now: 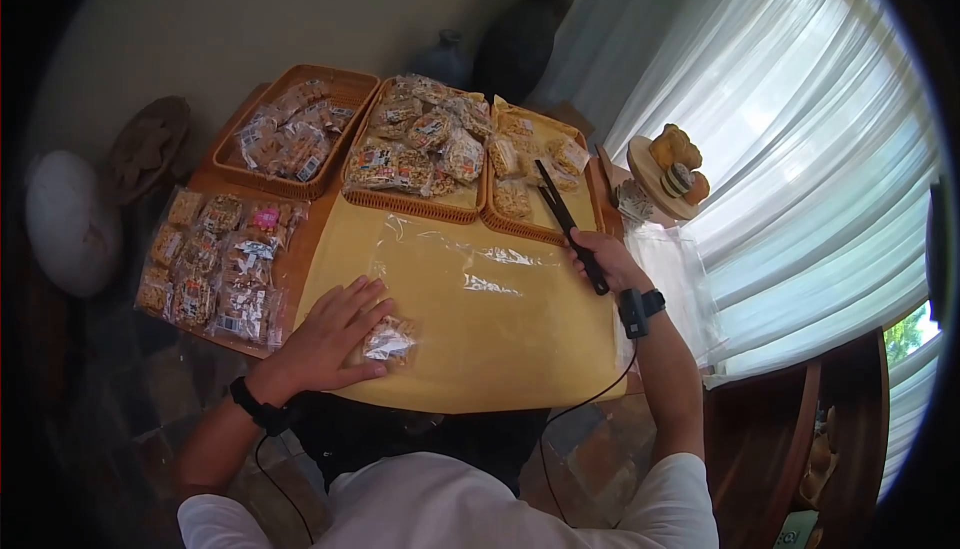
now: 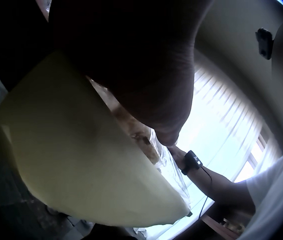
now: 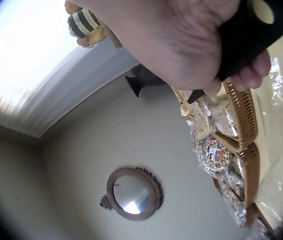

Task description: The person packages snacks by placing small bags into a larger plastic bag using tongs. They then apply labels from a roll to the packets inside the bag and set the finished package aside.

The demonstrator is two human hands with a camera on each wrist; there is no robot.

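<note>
My right hand (image 1: 600,257) grips a pair of black tongs (image 1: 562,211) near the handle end; their tips point over the right wicker basket (image 1: 535,234). In the right wrist view the fingers curl round the black handle (image 3: 231,47). With fingers extended, my left hand (image 1: 335,339) rests on the left part of a large clear plastic bag (image 1: 490,324) that lies flat on the yellow mat (image 1: 335,249). Beside its thumb, a wrapped snack piece (image 1: 390,341) shows, partly under the fingers. The left wrist view is dark, with the hand (image 2: 146,95) hiding most of the snack.
Behind the mat, the middle basket (image 1: 415,204) and left basket (image 1: 270,181) hold wrapped snacks. Filled clear packs (image 1: 215,274) lie at the left. More clear bags (image 1: 675,279) sit at the right edge, near a round wooden board (image 1: 650,184) bearing bread-like pieces.
</note>
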